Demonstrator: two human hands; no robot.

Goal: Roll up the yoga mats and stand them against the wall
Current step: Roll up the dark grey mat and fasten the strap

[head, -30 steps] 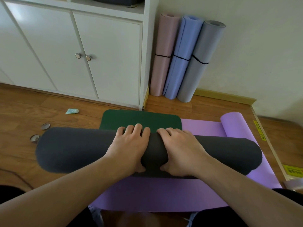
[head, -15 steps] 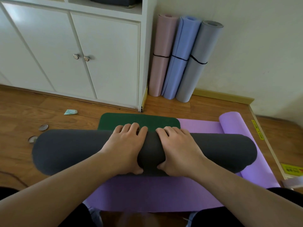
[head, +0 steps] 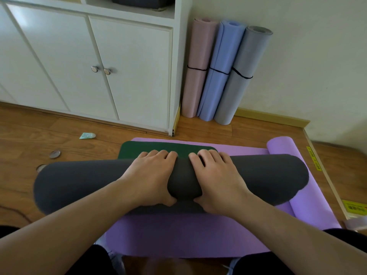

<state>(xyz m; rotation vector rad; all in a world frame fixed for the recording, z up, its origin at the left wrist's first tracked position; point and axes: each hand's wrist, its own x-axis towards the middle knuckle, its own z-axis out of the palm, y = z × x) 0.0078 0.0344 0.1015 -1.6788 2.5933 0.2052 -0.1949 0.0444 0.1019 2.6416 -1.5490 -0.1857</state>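
The dark roll (head: 79,185) is lying crosswise in front of the person, on top of the purple mat (head: 178,235), with only a short green flap (head: 158,149) of it left unrolled on the roll's far side. The risk, as I judge it, is coming from where the hands are pressing: both are sitting at the roll's middle, so its 2 ends are going unguided and could be winding looser or creeping sideways into a cone, which would stand badly against the wall. The purple mat under the roll could also be dragging along with it.

The left hand (head: 151,179) and right hand (head: 216,181) are lying side by side on the roll, palms down, fingers draped over its far side and thumbs tucked at its near side, cupping and squeezing it rather than closing fully around it. Beyond the roll, 3 banded mats (head: 220,76) are leaning on the wall.
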